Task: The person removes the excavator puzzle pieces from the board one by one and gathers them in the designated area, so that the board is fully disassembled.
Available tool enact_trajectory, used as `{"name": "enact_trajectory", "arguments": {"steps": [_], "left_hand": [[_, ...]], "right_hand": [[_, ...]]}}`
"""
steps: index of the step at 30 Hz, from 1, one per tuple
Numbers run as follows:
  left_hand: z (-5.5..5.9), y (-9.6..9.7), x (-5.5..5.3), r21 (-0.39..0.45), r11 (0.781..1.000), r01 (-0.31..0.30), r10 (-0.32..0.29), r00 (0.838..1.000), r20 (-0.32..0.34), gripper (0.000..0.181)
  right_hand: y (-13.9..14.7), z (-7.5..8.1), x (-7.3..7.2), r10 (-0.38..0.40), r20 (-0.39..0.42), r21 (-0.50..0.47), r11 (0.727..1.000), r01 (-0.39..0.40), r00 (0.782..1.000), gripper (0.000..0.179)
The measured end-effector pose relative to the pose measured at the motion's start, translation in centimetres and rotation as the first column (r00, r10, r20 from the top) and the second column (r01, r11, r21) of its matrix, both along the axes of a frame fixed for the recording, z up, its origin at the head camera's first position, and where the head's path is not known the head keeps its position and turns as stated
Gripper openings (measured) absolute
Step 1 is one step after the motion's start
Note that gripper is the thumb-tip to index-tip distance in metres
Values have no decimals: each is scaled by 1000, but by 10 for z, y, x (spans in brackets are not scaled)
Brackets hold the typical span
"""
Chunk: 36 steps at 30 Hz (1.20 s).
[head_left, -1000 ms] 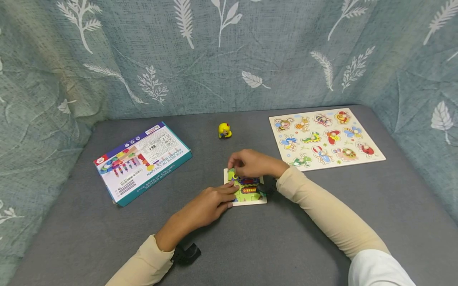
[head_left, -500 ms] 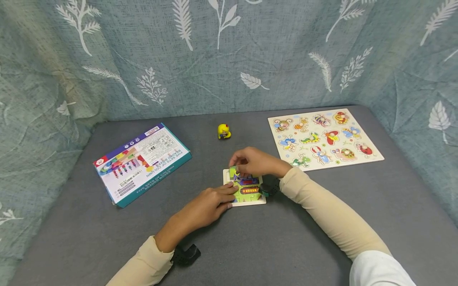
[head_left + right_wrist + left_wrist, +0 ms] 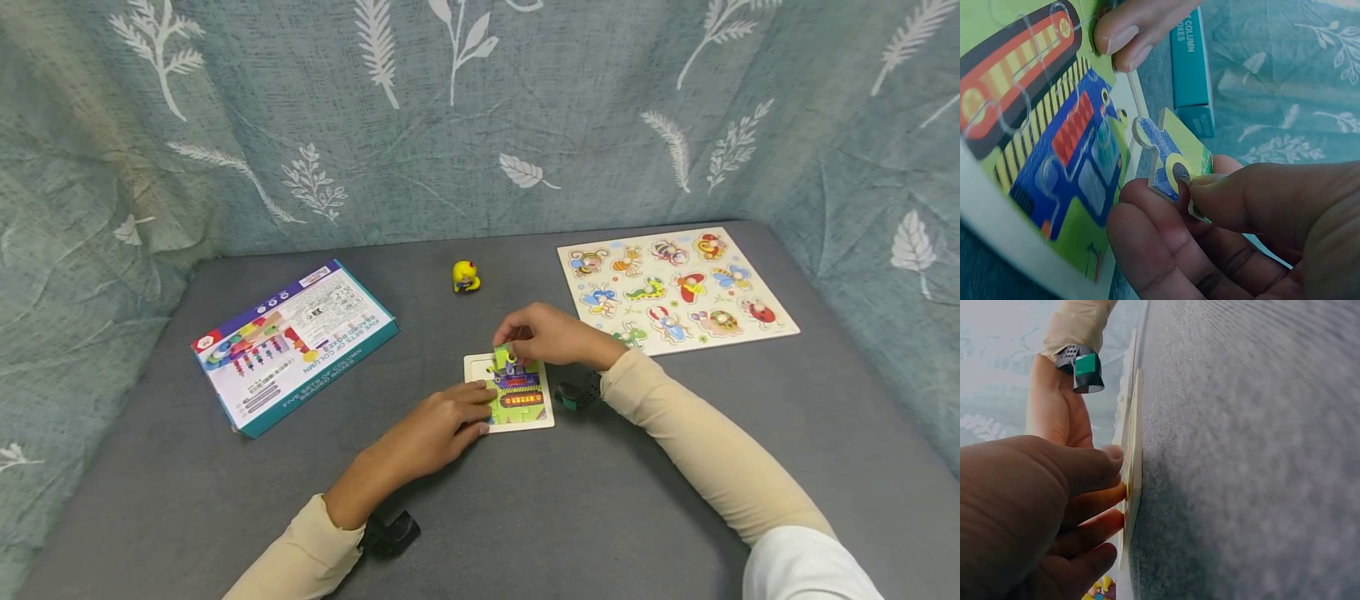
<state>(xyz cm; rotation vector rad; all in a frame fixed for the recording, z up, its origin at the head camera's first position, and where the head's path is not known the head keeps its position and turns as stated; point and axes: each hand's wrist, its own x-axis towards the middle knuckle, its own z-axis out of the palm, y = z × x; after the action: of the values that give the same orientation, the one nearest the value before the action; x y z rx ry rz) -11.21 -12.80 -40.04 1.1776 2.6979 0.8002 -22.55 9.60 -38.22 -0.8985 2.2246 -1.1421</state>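
Observation:
A small jigsaw puzzle of a blue and orange digger lies in a pale wooden frame on the grey table. My left hand rests on its left side, fingers straight; the left wrist view shows the fingertips touching the board's face. Above the puzzle's upper part, my right hand pinches a green and blue jigsaw piece between thumb and fingers. That piece is lifted and tilted, apart from the board. At the upper left of the frame a pale gap shows where the bare backing is visible.
A teal and white bead-toy box lies at the left. A small yellow toy figure stands behind the puzzle. To the right lies a wooden insect peg puzzle. A patterned curtain hangs behind the table.
My right hand has lifted the jigsaw piece out of the upper left corner and moved it a little right, baring the backing there. The left hand has stayed in place.

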Motion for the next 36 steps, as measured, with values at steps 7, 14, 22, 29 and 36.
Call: {"name": "enact_trajectory", "arguments": {"steps": [7, 14, 22, 29, 36], "left_hand": [[-1, 4, -2, 34, 999, 8, -6, 999, -47, 22], [-3, 11, -7, 2, 999, 33, -33, 999, -12, 27], [-5, 10, -8, 13, 999, 49, -49, 999, -20, 28], [-6, 8, -5, -2, 999, 51, -51, 998, -34, 23], [-4, 9, -4, 9, 999, 42, -42, 999, -33, 22]], "right_hand": [[14, 0, -1, -13, -9, -1, 1000, 13, 1000, 20], [26, 3, 4, -39, -11, 10, 999, 39, 999, 18], [40, 1, 7, -64, -40, 31, 997, 65, 997, 17], [47, -1, 11, -58, -48, 34, 998, 59, 997, 17], [55, -1, 15, -60, -55, 46, 997, 62, 997, 17]]}}
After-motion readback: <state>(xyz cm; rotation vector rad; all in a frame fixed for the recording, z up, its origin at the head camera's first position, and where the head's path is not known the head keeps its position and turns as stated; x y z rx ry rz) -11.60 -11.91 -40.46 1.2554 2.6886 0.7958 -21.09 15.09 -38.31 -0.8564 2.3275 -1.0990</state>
